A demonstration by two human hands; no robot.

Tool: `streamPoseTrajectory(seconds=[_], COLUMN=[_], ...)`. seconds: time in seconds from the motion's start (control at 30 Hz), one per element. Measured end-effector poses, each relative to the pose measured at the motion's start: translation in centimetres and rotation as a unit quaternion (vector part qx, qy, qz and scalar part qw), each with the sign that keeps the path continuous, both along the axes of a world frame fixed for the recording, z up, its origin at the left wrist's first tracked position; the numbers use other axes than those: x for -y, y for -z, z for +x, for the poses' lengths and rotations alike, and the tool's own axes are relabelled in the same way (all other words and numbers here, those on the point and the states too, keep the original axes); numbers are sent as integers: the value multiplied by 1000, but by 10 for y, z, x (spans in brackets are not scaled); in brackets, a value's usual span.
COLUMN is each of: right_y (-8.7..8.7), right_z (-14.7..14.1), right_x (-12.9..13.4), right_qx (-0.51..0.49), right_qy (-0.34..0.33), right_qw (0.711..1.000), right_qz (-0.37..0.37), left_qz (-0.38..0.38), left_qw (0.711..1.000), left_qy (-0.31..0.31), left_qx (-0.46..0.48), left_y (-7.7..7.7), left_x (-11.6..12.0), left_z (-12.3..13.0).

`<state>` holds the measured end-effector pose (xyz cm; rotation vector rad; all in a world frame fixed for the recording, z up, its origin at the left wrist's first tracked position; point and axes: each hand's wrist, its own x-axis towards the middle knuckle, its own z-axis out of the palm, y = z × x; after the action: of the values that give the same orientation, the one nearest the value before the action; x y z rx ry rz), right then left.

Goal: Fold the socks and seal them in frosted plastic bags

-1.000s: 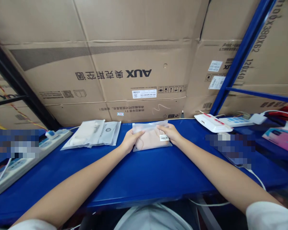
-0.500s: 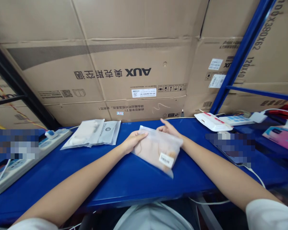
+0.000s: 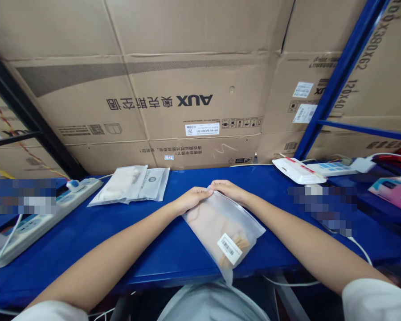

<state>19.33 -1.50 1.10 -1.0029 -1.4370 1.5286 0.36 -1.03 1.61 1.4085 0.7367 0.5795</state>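
Both hands meet at the far corner of a frosted zip bag (image 3: pixel 209 225). My left hand (image 3: pixel 194 199) is closed, pinching the bag's corner between thumb and fingers. My right hand (image 3: pixel 230 191) is closed too, its fingertips on the same corner at the end of the zip edge. The bag slants toward me, its lower end near the front edge of the table. Something pale with a tan part shows dimly through the plastic. A white barcode label (image 3: pixel 230 248) sits on the bag's lower half.
Two packed plastic bags (image 3: pixel 133 185) lie at the back left, near a long white power strip (image 3: pixel 50 218). On the right are a white foam-like box (image 3: pixel 299 170) and another power strip (image 3: pixel 332 168). Large cardboard (image 3: pixel 173 76) walls off the back of the blue table (image 3: pixel 137 240).
My right hand has moved left along the bag's top edge to meet my left hand and now pinches the corner. The bag has turned, its labelled end swinging down toward me.
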Motion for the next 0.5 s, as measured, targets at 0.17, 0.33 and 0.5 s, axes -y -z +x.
streamPoseTrajectory(seconds=[0.17,0.33,0.5], right_y=[-6,-14,-16], right_z=[2,14,27], right_x=[2,0,-7], right_qx=[1,15,-22], right_qy=[-19,-8,-44], right_qw=[1000,1000,998], right_qz=[-24,-15,-30], left_qz=[-17,3,82], left_qw=[999,988,947], left_qy=[-47,-154,-311], left_qx=[-7,11,18], left_y=[-6,-12,-9], left_x=[-14,-37,-63], left_z=[-9,-26,-42])
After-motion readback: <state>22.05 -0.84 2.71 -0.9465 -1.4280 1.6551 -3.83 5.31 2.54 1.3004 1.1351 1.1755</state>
